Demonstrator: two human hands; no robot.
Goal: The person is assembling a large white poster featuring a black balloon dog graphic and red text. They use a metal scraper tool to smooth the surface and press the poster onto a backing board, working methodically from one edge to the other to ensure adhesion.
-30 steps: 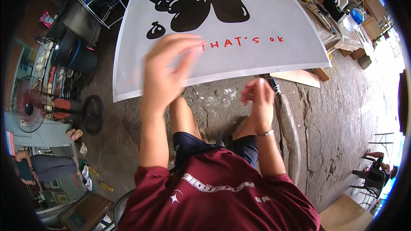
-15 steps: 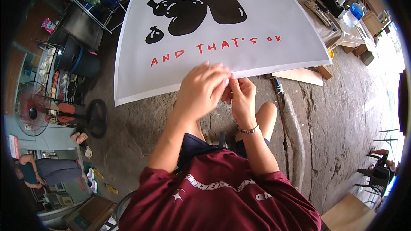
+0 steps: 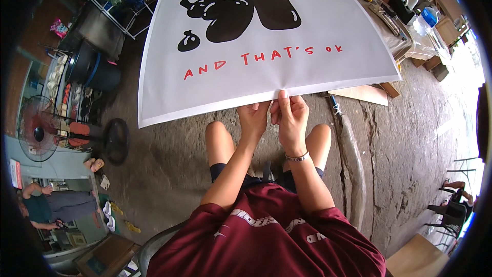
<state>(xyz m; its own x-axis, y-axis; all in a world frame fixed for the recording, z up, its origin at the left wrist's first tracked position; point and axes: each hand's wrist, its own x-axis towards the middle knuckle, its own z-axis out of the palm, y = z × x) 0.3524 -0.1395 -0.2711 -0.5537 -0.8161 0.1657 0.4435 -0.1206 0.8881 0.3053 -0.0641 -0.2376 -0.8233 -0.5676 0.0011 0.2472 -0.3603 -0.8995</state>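
Observation:
A large white poster printed with a black balloon-animal figure and red lettering lies in front of me, its near edge toward my body. My right hand pinches that near edge, thumb on top and fingers underneath, and a slight dimple shows in the sheet by the thumb. Close beside it, my left hand reaches under the same edge. Most of its fingers are hidden below the poster, so I cannot tell what they hold.
Tools and a clear bottle with a blue cap crowd a bench at the upper right. A wooden board sticks out below the poster's right side. Left are a standing fan, a shoe rack and a person.
My left hand has gone from above the poster's surface to under its near edge. My right thumb now presses on top of the edge. The person at left has moved their arms.

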